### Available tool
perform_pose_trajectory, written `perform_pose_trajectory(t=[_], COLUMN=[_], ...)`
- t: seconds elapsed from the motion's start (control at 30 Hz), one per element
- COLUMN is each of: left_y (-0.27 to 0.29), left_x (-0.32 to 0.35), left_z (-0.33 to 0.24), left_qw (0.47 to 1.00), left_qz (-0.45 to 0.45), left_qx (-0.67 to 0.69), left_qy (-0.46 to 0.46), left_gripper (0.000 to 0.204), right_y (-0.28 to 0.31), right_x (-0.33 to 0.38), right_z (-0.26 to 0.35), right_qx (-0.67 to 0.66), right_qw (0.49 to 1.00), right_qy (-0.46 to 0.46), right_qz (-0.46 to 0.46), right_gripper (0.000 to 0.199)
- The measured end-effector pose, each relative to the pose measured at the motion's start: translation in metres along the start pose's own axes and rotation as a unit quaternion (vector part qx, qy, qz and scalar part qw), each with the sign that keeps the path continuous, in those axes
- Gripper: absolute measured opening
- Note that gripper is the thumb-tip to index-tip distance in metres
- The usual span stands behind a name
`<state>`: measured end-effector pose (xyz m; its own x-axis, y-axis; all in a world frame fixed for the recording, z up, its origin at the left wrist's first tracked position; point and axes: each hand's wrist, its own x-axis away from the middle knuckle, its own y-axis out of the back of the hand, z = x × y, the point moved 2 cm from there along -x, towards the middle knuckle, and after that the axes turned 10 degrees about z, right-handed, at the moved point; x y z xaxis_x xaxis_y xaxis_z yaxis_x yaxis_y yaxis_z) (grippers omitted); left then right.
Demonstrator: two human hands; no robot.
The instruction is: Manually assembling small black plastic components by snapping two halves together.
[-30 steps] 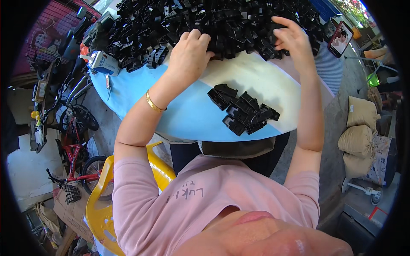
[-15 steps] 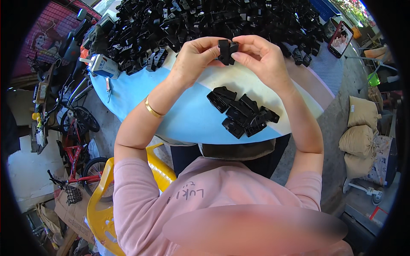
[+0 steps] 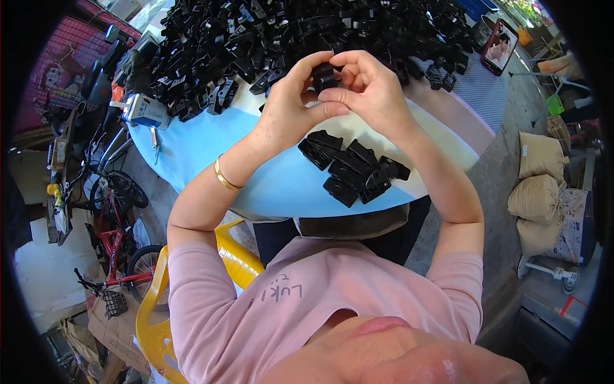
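Brought left hand point(image 3: 286, 105) and right hand point(image 3: 378, 96) closer together since a moment ago. Pinching a black part point(image 3: 325, 77) in the right, away from the near edge of the table point(image 3: 275, 187); can't tell the left's grip. Could drop it into the big pile point(image 3: 307, 29) if held loosely.

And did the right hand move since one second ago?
Yes. Judged against the phone, the right hand moved left, away from it, and is now beside the left hand, with a black part between them.
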<state>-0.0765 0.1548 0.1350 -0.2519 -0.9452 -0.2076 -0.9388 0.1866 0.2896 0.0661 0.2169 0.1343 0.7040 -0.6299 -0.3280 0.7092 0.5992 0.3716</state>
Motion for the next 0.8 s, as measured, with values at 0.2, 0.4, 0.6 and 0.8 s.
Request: perform_pose_trajectory(t=[0.2, 0.4, 0.6, 0.8], left_y=[0.003, 0.007, -0.012, -0.020], left_x=[-0.001, 0.004, 0.005, 0.009], left_z=[-0.008, -0.001, -0.003, -0.011], left_qw=[0.998, 0.999, 0.977, 0.948], left_qz=[0.000, 0.041, 0.114, 0.158], left_qx=[-0.069, -0.015, -0.183, -0.275], left_qy=[0.009, 0.010, -0.006, -0.033], left_gripper=[0.054, 0.049, 0.040, 0.026], right_y=[0.027, 0.077, 0.125, 0.120], right_x=[-0.004, -0.006, 0.012, 0.007], right_z=[0.001, -0.006, -0.048, -0.052], right_qx=[-0.043, 0.183, 0.411, 0.490], right_qw=[0.995, 0.978, 0.864, 0.827], right_qy=[-0.071, -0.063, -0.289, -0.277], right_qz=[0.063, -0.079, -0.031, -0.005], right_gripper=[0.031, 0.022, 0.033, 0.035])
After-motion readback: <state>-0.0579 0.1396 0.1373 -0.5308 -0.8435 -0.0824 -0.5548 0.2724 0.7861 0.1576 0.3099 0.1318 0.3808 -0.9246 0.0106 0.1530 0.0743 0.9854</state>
